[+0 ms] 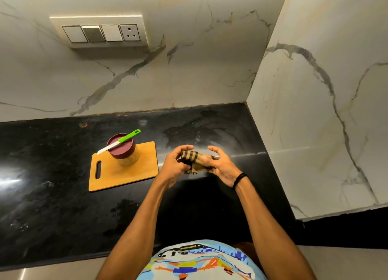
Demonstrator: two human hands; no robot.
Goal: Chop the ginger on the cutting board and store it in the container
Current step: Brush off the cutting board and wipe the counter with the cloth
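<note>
Both hands share one grip on a small checked cloth [194, 161]: the left hand [174, 164] has its fingers curled over the cloth's left end, and the right hand [220, 164], with a dark band [239, 180] at the wrist, cups the other end with its fingers bent round it. The cloth is bunched between the palms, held above the dark desk [63, 206] about midway between its front and back edges.

Just left of the hands a wooden cutting board [130, 175] lies flat on the desk, its handle slot toward the left edge. A container [129, 157] with a dark red lid [120, 149] stands on the board's back half, and a knife [119, 142] with a green handle rests across the lid, blade pointing left. No loose ginger shows on the board; the container's clear wall looks pale inside, possibly the chopped pieces, though that is too faint to be sure.

Chopping and storing look finished, and wiping the hands seems to be the step in hand. What remains calls for setting the cloth down clear of the board, then lifting the knife off the lid with care, since it is only balanced there and could slide.
</note>
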